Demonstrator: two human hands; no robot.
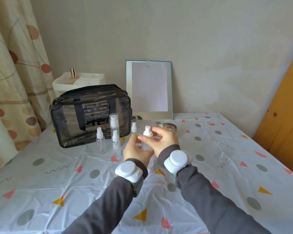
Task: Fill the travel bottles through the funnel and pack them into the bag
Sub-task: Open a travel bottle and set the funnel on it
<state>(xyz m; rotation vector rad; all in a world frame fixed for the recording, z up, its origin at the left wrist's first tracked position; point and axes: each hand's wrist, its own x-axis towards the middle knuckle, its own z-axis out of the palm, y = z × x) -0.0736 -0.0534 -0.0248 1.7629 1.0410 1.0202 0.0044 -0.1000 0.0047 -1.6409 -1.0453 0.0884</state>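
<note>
Nearby, bottles (115,141) fronting bag (90,114)

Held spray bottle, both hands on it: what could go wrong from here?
1. The left hand holds the bottle while the right hand pinches its spray top; if the top comes off abruptly, any contents could spill on the tablecloth.
2. Three light bottles stand close by the left hand; a sideways move could topple them.
3. The metal bowl sits just behind the right hand and could be bumped.

Board: framed board (149,89) with taped paper, leaning on wall
Organiser: white tray (78,82), holding a rose-gold cap (73,72)
Curtain: patterned curtain (15,65), left
Cover: patterned tablecloth (57,174)
</note>
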